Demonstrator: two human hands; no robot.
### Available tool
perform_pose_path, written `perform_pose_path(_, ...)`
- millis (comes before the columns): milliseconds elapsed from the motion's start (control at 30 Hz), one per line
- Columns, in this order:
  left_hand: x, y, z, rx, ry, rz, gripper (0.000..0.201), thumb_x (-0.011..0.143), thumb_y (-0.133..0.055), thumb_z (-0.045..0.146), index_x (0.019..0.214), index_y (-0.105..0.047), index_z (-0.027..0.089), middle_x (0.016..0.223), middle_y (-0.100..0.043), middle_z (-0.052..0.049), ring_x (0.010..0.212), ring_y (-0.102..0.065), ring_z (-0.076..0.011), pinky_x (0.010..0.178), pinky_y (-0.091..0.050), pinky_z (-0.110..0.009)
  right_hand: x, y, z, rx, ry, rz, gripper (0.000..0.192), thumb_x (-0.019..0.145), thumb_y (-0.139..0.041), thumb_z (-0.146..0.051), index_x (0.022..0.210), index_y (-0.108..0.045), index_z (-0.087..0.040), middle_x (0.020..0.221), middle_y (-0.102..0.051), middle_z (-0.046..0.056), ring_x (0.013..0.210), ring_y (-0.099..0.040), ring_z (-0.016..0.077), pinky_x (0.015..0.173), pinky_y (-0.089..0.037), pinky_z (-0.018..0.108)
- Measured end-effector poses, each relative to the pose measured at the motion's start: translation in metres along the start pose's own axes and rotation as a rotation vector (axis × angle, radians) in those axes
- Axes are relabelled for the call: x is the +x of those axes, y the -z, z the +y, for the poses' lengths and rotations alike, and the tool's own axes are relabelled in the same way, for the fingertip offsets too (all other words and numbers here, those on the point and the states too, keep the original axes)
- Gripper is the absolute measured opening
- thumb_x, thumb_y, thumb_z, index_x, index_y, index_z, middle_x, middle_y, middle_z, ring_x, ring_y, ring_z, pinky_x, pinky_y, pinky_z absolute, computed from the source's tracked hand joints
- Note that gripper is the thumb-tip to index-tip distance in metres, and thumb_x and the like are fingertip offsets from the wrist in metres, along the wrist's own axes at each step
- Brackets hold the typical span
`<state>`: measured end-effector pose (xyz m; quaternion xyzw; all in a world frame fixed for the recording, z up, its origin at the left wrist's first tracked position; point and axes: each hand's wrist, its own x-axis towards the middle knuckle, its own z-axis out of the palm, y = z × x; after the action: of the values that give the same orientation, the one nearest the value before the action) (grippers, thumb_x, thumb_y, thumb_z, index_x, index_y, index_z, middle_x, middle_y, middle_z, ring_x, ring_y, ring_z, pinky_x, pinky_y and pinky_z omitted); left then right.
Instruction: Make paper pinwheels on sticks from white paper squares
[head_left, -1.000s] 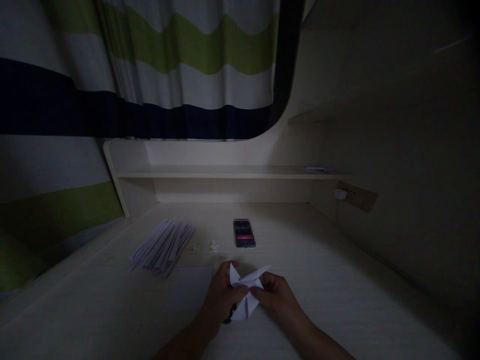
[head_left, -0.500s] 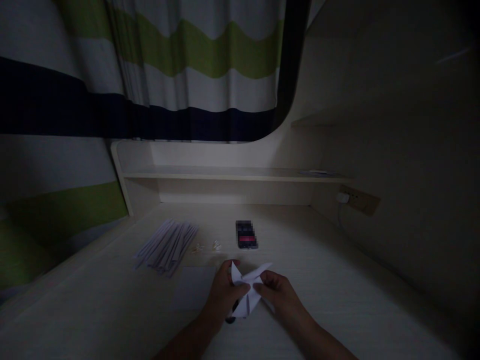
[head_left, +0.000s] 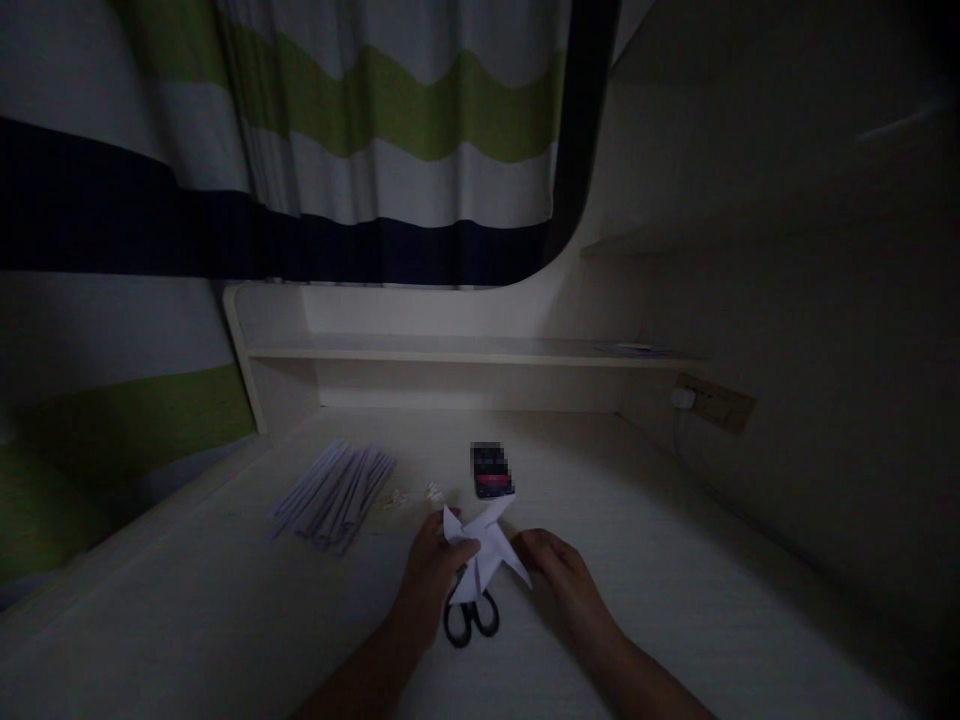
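Observation:
A white folded paper pinwheel [head_left: 491, 550] with pointed blades is gripped by my left hand [head_left: 431, 565], the thumb pressed on its front near the centre. Just right of it, my right hand [head_left: 559, 565] has its fingers curled together close to the right-hand blade. Whether those fingertips touch the paper or hold anything small, I cannot tell. Under the pinwheel lie scissors with black handles [head_left: 486, 612]; their blades are mostly hidden by the paper and my left hand.
A bundle of folded paper strips [head_left: 334, 495] lies at the left. Small pale pieces [head_left: 433, 491] sit beside it. A pixelated dark phone-like object [head_left: 491, 470] lies ahead. A shelf [head_left: 450, 350] spans the back; a plug and cable [head_left: 682, 398] are on the right wall.
The pinwheel and my left hand have moved slightly left and away from me, uncovering the scissor handles. My right thumb has come off the pinwheel's centre, and that hand is now at its right side.

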<state>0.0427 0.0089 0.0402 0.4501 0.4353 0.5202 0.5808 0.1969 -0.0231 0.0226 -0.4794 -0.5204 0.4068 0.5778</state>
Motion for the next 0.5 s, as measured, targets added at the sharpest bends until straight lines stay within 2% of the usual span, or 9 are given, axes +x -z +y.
perform_pose_path(100, 0.013, 0.015, 0.015, -0.065, -0.083, 0.109, 0.037, 0.056, -0.063, 0.021, 0.091, -0.052, 0.018, 0.074, -0.061, -0.001, 0.067, -0.058, -0.0154, 0.058, -0.043, -0.025, 0.002, 0.005, 0.005, -0.314, 0.198, -0.074, 0.023, 0.08, -0.043, -0.033, 0.075, -0.058, -0.015, 0.072, -0.058, 0.004, 0.069, -0.054, 0.0166, 0.065, -0.041, 0.027)
perform_pose_path(200, 0.023, 0.028, 0.028, -0.106, -0.129, 0.232, 0.032, 0.052, -0.065, 0.022, 0.082, -0.054, 0.019, 0.071, -0.059, -0.001, 0.067, -0.058, -0.0157, 0.056, -0.042, -0.023, -0.003, -0.001, 0.011, -0.583, 0.421, -0.287, 0.024, 0.079, -0.045, -0.023, 0.1, -0.056, -0.016, 0.097, -0.057, 0.01, 0.091, -0.051, 0.0196, 0.08, -0.039, 0.031)
perform_pose_path(267, 0.026, 0.033, 0.03, -0.117, -0.137, 0.252, 0.029, 0.052, -0.065, 0.021, 0.078, -0.054, 0.02, 0.067, -0.057, 0.001, 0.064, -0.057, -0.0146, 0.054, -0.041, -0.022, -0.009, -0.011, 0.012, -0.718, 0.517, -0.407, 0.029, 0.077, -0.048, -0.019, 0.105, -0.055, -0.018, 0.105, -0.054, 0.01, 0.101, -0.046, 0.0203, 0.088, -0.035, 0.033)
perform_pose_path(367, 0.03, 0.034, 0.024, -0.119, -0.114, 0.254, 0.03, 0.051, -0.065, 0.019, 0.079, -0.053, 0.021, 0.066, -0.055, 0.003, 0.061, -0.055, -0.0126, 0.051, -0.04, -0.02, -0.016, -0.023, 0.01, -0.86, 0.541, -0.48, 0.027, 0.075, -0.05, -0.013, 0.099, -0.059, -0.02, 0.1, -0.056, 0.007, 0.097, -0.047, 0.0191, 0.088, -0.034, 0.031)
perform_pose_path(500, 0.03, 0.03, 0.019, -0.109, -0.098, 0.246, 0.031, 0.051, -0.065, 0.017, 0.08, -0.054, 0.021, 0.069, -0.056, 0.001, 0.063, -0.055, -0.0131, 0.051, -0.04, -0.021, -0.019, -0.026, 0.004, -0.969, 0.463, -0.487, 0.025, 0.072, -0.049, -0.01, 0.093, -0.061, -0.018, 0.092, -0.058, 0.006, 0.09, -0.049, 0.0182, 0.084, -0.035, 0.029)
